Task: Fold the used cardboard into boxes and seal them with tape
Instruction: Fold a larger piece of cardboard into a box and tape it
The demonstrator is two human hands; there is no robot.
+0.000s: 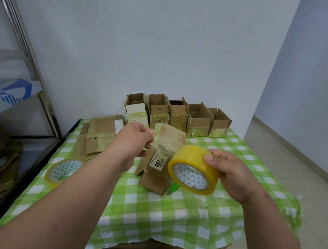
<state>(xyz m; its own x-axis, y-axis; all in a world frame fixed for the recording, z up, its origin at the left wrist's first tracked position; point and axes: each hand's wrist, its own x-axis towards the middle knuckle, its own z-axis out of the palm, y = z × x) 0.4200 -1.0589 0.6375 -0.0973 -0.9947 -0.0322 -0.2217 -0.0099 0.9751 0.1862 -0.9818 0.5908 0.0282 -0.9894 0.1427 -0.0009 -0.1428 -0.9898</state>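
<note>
Right hand (pixel 231 175) grips the yellow-tinted clear tape roll (pixel 193 171), left hand (pixel 136 140) pinches its free strip (pixel 158 146), which could twist and stick to itself above the brown cardboard box (pixel 160 163).

Both bare forearms reach forward. The left hand (pixel 136 140) is raised, wrist bent, fingers curled in a pinch on the free end of clear tape (pixel 153 143). The right hand (pixel 231 175) sits lower and to the right, thumb on top, fingers wrapped round a roll (pixel 193 170).
</note>
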